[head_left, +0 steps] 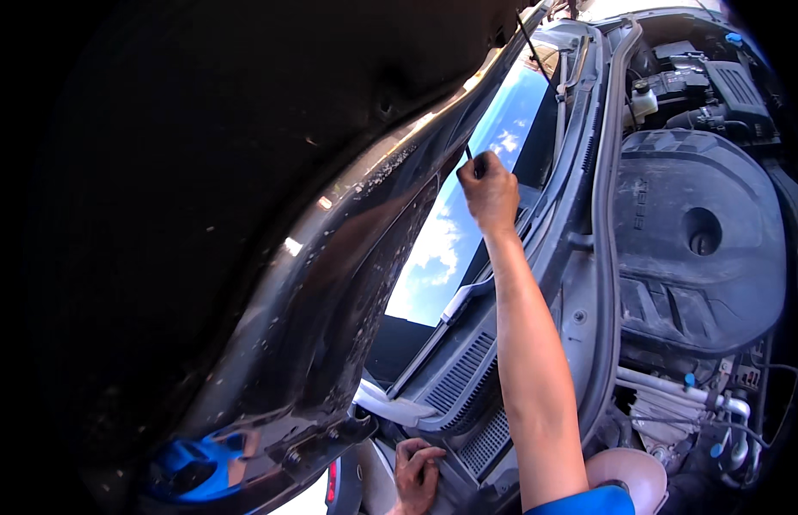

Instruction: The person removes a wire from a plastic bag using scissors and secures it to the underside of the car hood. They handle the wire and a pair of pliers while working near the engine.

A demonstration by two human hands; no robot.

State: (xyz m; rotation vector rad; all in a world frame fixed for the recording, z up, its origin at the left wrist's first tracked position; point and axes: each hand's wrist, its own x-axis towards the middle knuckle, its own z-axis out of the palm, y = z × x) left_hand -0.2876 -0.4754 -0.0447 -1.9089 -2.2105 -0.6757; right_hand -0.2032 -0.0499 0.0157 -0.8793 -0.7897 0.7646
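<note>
My right hand [489, 193] is reached far forward over the windshield [437, 245], beneath the raised hood [330, 257]. Its fingers are pinched around a thin black strip or hose [469, 153], only a short end of which shows above the fist, close to the hood's edge. Low in the picture, my left hand [418, 474] rests at the near corner of the black cowl panel [463, 378], beside the hood hinge. Its fingers are loosely bent and a little apart, with nothing visible in them.
The engine bay lies to the right, with a large black engine cover [699, 249], a white fluid reservoir [643, 101] and metal pipes [673, 386]. A long rubber seal [606, 215] runs between bay and cowl. A wiper arm [463, 300] crosses the glass's lower edge.
</note>
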